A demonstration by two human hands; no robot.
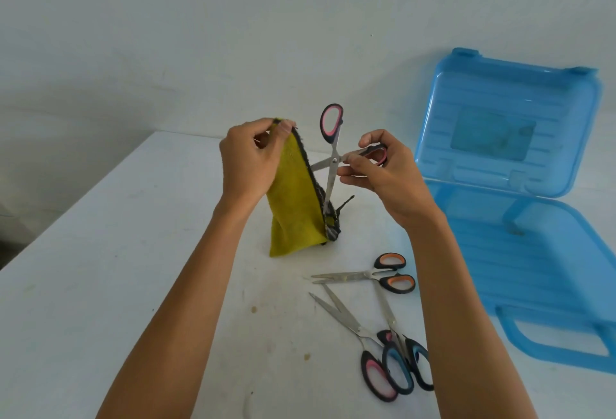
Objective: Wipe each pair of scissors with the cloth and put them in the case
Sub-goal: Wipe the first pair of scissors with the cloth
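the open scissors (pixel 334 160) are being held up above the table (pixel 133 285) with the blades spread wide. one blade is being pointed down along the dark-edged side of the cloth (pixel 293 205), touching it or just beside it; which cannot be told. the other blade is being angled to the left, and its tip is being hidden by the cloth. one pink-and-black loop is being left free at the top. the other loop is being gripped by the right hand (pixel 383 175), whose fingers are curled round it, with thumb and forefinger pinched near the pivot.

the cloth is being pinched at its top edge by the left hand (pixel 248 158) and is being let hang down to the table. so the scissors are being presented between the two hands, just to the right of the left one.

the wipe is being judged as only starting. it is likely being done best if the cloth is folded round one blade at a time and drawn from pivot to tip, with fingers off the cutting edge.

nearer the person, an orange-handled pair (pixel 366 277), a pink-handled pair (pixel 350 322) and a blue-handled pair (pixel 393 323) are lying on the table. the blue case (pixel 533 251) is standing open to the right of the right hand.
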